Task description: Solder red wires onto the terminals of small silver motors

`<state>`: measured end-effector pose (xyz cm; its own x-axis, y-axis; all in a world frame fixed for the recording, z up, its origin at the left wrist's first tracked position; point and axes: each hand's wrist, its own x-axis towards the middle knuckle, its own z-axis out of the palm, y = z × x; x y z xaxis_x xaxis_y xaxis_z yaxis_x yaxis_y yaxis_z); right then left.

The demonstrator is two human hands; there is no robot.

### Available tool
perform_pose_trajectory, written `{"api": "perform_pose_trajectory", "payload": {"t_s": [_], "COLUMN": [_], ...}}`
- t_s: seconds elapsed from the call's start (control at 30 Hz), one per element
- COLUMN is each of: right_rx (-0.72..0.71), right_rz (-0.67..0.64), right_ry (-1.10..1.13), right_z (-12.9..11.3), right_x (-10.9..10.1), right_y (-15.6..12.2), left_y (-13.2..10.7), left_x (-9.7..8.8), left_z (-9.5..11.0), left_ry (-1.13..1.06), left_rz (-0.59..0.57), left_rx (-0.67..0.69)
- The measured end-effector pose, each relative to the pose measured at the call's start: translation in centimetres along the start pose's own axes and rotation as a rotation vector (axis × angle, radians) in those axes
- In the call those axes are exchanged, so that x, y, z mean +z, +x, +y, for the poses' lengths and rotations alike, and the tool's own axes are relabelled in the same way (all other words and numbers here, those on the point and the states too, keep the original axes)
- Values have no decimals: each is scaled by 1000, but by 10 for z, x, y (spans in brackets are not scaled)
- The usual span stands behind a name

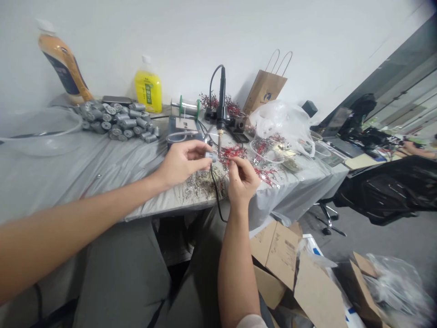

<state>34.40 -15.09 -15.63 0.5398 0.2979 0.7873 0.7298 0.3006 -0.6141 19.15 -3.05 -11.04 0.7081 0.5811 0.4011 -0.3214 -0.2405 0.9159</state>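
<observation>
My left hand pinches a small grey cylindrical part just below the tip of a soldering iron that stands upright in its holder. My right hand is closed in a pinch on a thin red wire held close to that part. A black cable hangs down between my hands over the table edge. Loose red wires and small metal bits lie on the grey-covered table under my hands.
A pile of grey cylinders, two bottles, a solder spool, a clear bowl, a paper bag and plastic bags are on the table. Cardboard boxes lie on the floor. Another person's hand is far right.
</observation>
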Motion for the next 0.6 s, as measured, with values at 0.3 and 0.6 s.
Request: {"api": "perform_pose_trajectory", "payload": {"t_s": [0.3,0.6], "right_rx": [-10,-22], "right_rz": [-6,-6], "right_ry": [10,11], "right_z": [-2,-2], "right_x": [-1,-1], "right_y": [0,0], "left_y": [0,1], "left_x": [0,-1], "left_z": [1,0], "left_ry": [8,34], "left_rz": [11,6], "left_rx": [9,41]}}
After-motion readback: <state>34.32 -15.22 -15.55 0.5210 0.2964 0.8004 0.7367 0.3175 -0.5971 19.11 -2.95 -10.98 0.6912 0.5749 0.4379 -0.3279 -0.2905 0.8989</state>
